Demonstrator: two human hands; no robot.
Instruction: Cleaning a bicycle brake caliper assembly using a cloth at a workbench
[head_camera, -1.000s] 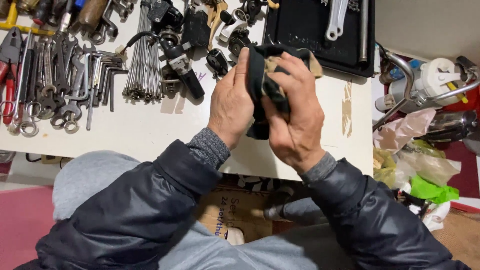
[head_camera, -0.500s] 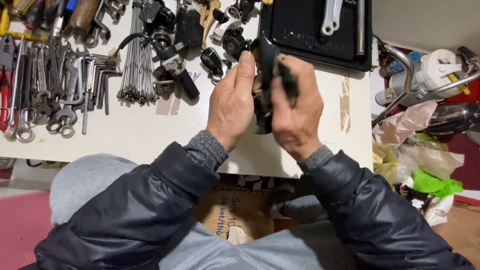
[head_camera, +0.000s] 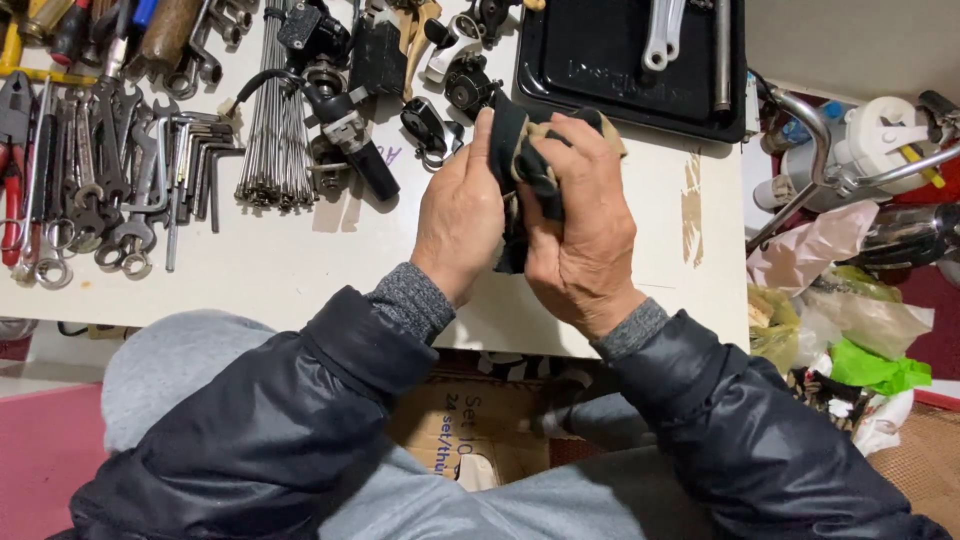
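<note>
Both hands meet at the centre of the frame, over the white counter (head_camera: 300, 270). The left hand (head_camera: 458, 222) and the right hand (head_camera: 585, 235) press together around one dark rag (head_camera: 512, 140) with a tan inner side; its bunched top rises above the knuckles and a strip hangs down between the palms. The fingers of both hands are curled tight on the cloth, the right thumb lying across its front. Whether anything is wrapped inside cannot be told.

One black tray (head_camera: 600, 70) sits at the upper middle right, touching the rag's upper edge in this view, with two pale metal arms (head_camera: 660, 35) and one rod (head_camera: 722, 50) in it. One bundle of thin steel spokes (head_camera: 272, 120) lies at the upper left centre. Left of it is a row of hex keys (head_camera: 195, 150), too overlapped to count, then a heap of spanners (head_camera: 85, 180), and one pair of red-handled pliers (head_camera: 12, 170) at the left edge. Small black parts (head_camera: 440, 95) cluster above the left hand. One cardboard box (head_camera: 470, 425) shows below the counter edge, between the two dark sleeves
</note>
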